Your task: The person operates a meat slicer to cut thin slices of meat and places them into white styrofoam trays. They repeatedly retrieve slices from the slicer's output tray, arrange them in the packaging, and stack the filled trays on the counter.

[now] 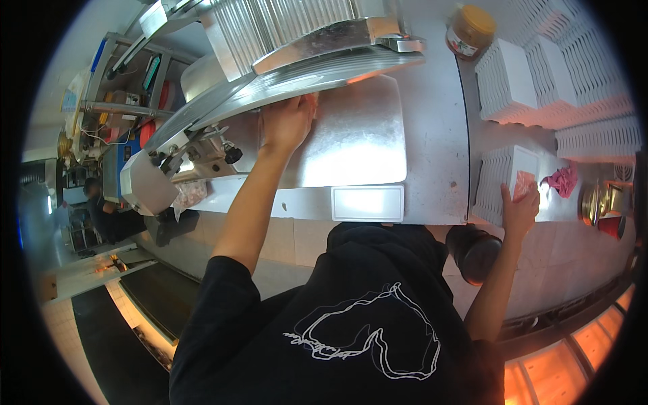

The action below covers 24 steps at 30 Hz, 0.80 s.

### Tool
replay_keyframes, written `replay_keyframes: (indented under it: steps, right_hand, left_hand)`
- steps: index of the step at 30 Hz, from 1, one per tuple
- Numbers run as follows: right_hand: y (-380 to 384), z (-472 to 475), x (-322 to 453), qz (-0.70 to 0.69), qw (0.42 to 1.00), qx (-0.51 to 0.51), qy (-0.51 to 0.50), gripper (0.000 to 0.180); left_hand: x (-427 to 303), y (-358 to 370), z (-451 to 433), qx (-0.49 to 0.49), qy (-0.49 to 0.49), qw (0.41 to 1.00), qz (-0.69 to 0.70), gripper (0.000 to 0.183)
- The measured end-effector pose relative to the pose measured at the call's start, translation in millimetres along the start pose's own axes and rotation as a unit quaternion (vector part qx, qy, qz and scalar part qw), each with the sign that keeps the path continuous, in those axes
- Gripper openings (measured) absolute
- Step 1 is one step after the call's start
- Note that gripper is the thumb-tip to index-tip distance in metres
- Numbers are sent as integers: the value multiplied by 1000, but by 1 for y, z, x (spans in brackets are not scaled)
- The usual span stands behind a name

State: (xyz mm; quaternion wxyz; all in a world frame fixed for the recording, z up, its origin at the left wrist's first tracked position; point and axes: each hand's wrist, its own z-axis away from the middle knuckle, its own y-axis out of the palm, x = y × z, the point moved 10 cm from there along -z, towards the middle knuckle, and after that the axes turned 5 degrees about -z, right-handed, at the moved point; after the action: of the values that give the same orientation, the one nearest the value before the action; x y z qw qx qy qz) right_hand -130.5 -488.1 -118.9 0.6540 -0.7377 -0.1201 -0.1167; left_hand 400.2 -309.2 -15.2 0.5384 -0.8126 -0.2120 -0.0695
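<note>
My left hand (287, 121) reaches under the slanted metal carriage of a meat slicer (298, 81). Its fingertips are largely hidden there, and a bit of pinkish meat (315, 105) shows beside them. Below the hand lies the slicer's smooth metal receiving plate (359, 136). Off to the right, my right hand (521, 210) has its thumb and fingers around the sides of some pink sliced meat (525, 183). That meat rests against the top of a stack of white trays (493, 177). A single white tray (368, 203) sits at the counter's front edge before me.
More stacked white trays (506, 81) stand at the far right, near a yellow-lidded jar (471, 30). A crumpled pink cloth (561, 180) lies beyond my right hand. A plastic bag (190, 195) is by the slicer's left end. A dark bin (474, 255) stands below; another person (109, 212) is far left.
</note>
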Motion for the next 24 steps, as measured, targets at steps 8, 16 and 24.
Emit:
replay_keyframes:
  steps: [8,16,24]
  right_hand:
    - [0,1,1,-8,1000,-20,-17,91]
    - [-54,17,55,-55,963,-198,-173,73]
    - [45,91,357,-478,792,292,-244,25]
  left_hand:
    - [1,17,-6,51,22,998,21,8]
    - [44,8,9,1,-128,972,197,11]
    - [61,29,29,-57,-153,953,256,13]
